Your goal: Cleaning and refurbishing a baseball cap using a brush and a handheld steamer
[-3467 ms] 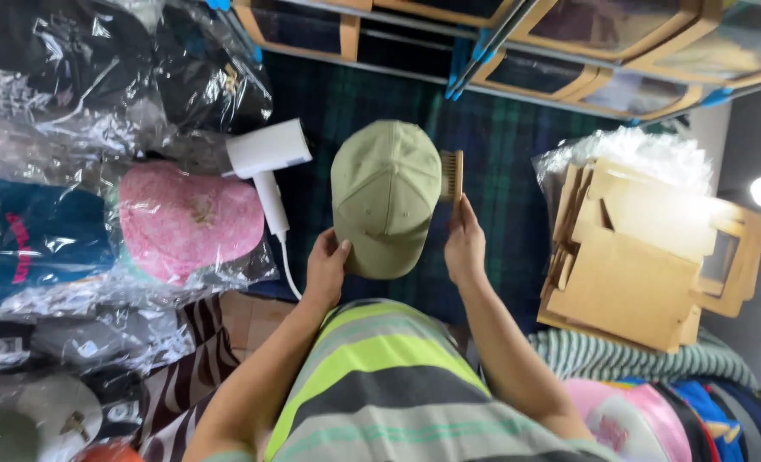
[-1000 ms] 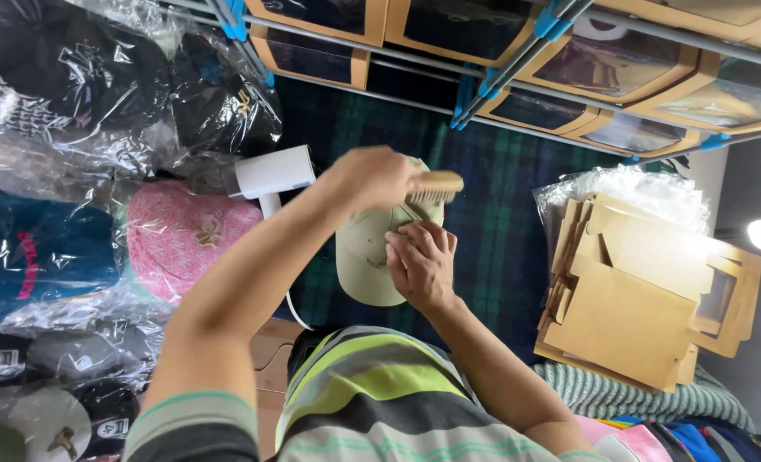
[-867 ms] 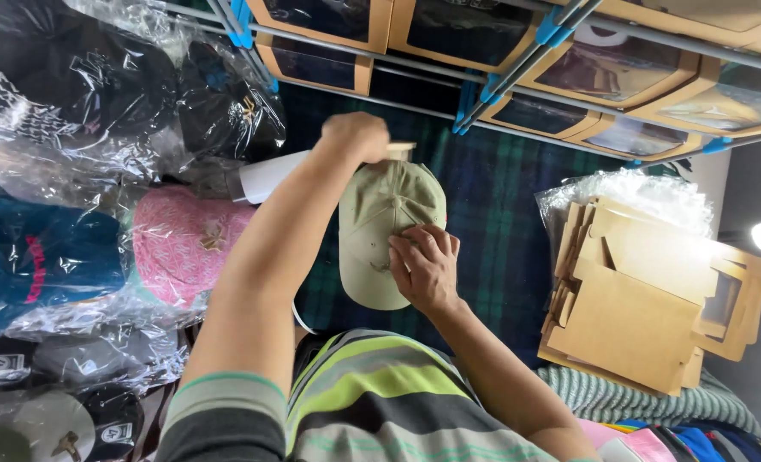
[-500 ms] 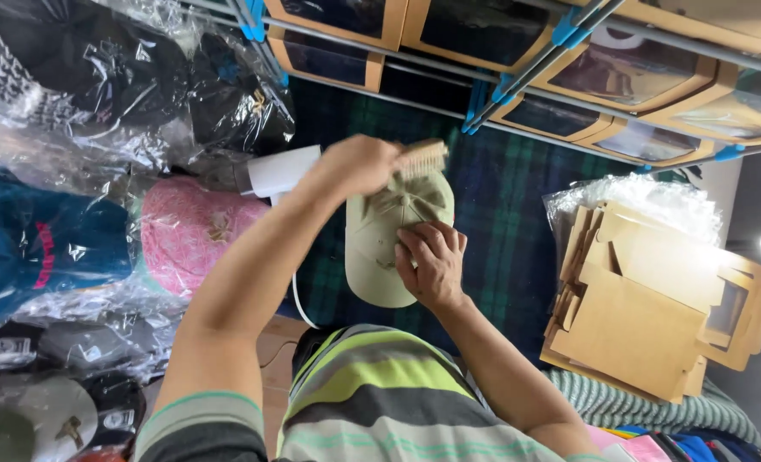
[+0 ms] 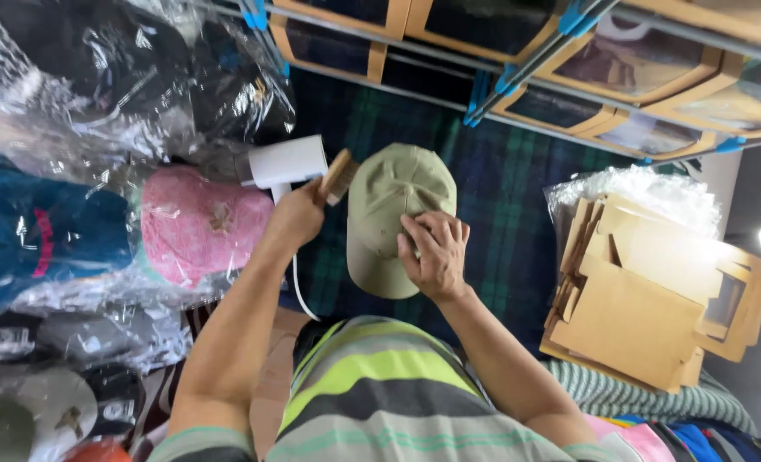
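Observation:
An olive-green baseball cap (image 5: 395, 192) lies on a dark green-and-blue plaid cloth (image 5: 505, 214), its brim pointing toward me. My right hand (image 5: 434, 254) presses flat on the cap's crown and brim, fingers spread over the fabric. My left hand (image 5: 295, 218) grips a small wooden brush (image 5: 338, 176) by its back. The brush sits just off the cap's left edge, next to the crown.
A white handheld appliance (image 5: 287, 161) with a cord lies left of the cap. Bagged caps, one pink (image 5: 196, 227) and one blue (image 5: 29, 231), are piled on the left. Flat cardboard boxes (image 5: 646, 295) are stacked on the right. Wooden-framed drawers (image 5: 569, 47) line the top.
My left hand swept the brush over the cap's crown and has now pulled it off to the cap's left side. My right hand stayed pressed on the cap.

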